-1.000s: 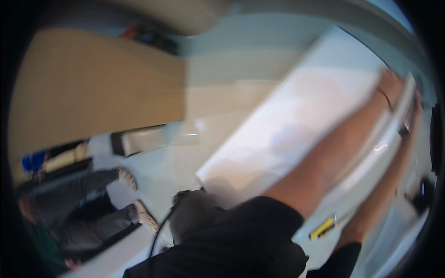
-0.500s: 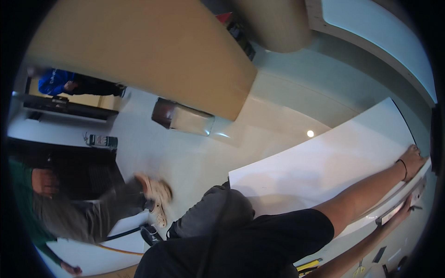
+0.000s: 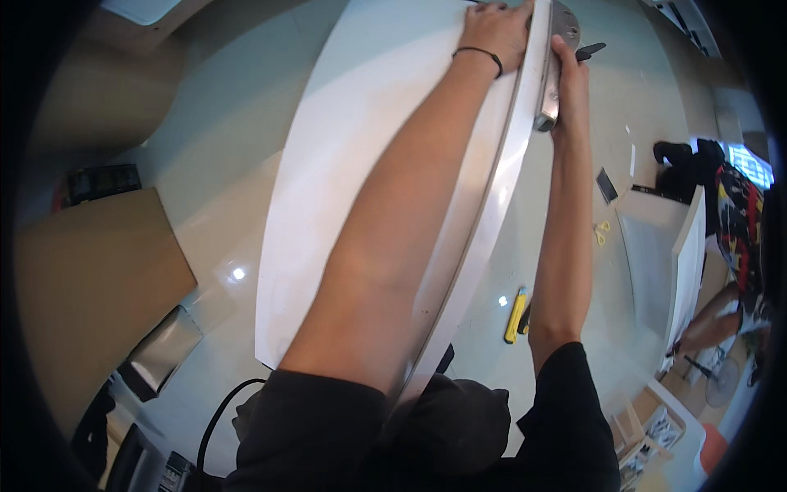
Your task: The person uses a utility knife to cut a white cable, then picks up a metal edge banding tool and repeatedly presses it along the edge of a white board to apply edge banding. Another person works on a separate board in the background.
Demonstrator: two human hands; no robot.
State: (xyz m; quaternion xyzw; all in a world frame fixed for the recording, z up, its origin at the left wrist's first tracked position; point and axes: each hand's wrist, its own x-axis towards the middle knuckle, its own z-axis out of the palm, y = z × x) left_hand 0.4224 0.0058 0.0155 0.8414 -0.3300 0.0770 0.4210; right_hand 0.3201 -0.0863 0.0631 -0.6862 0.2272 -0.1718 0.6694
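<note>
A large white panel [image 3: 328, 180] with a raised rim [image 3: 493, 193] along its right side stretches away from me. My left hand [image 3: 497, 34], with a dark band at the wrist, grips the panel's far end beside the rim, its fingers bent; their tips are partly hidden. On the rim's outer side, my right hand [image 3: 571, 75] is closed round a silver metal tool [image 3: 548, 102] with a rounded far end and a black lever [image 3: 590, 52]. The tool lies against the rim. Its exact kind does not show.
On the floor lie a yellow utility knife [image 3: 515, 316], yellow scissors [image 3: 602, 233] and a small dark plate [image 3: 607, 185]. A person in a patterned top [image 3: 738, 217] is at another white panel [image 3: 687, 262] on the right. A large brown board [image 3: 98, 287] stands at left.
My view has swung to the right, so the panel and both arms now sit mid-picture. Both hands stay at the panel's far end. The people at left have left the view.
</note>
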